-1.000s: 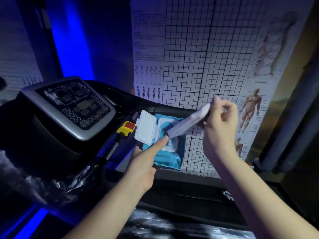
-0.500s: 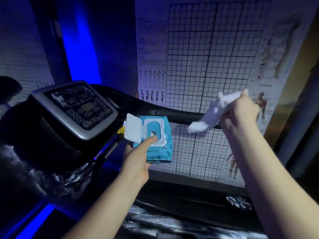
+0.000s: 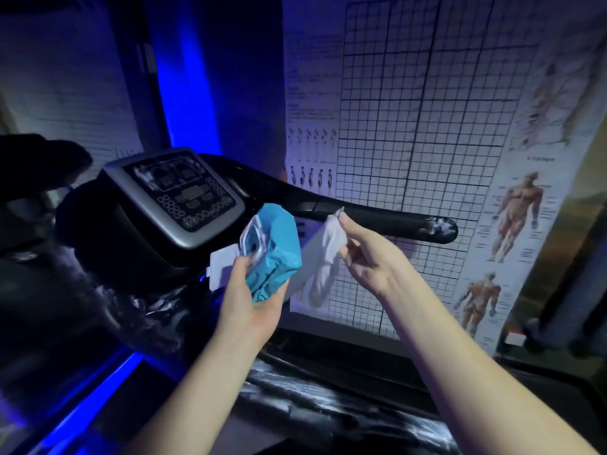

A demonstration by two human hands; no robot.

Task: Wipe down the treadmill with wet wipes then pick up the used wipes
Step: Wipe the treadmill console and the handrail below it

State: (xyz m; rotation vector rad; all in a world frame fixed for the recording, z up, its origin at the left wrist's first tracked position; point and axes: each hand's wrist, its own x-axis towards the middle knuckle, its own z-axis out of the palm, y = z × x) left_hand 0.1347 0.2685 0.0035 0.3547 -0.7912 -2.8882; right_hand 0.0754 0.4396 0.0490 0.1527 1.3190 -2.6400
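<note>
My left hand (image 3: 251, 298) grips a blue pack of wet wipes (image 3: 274, 254) from below, its white lid (image 3: 222, 266) flipped open to the left. A white wet wipe (image 3: 323, 264) hangs free of the pack, pinched at its top by my right hand (image 3: 368, 257). Both hands are in front of the treadmill console (image 3: 179, 192), just below its black right handrail (image 3: 371, 218).
A grid chart and anatomy posters (image 3: 512, 218) cover the wall behind the handrail. Plastic-wrapped black treadmill parts (image 3: 328, 412) lie below my arms. A blue light strip (image 3: 85, 408) glows at the lower left, and a dark rounded shape (image 3: 39, 162) sits at the far left.
The wipe has come fully out of the pack. My right hand dropped and moved left with it, and my left hand tilted the pack more upright.
</note>
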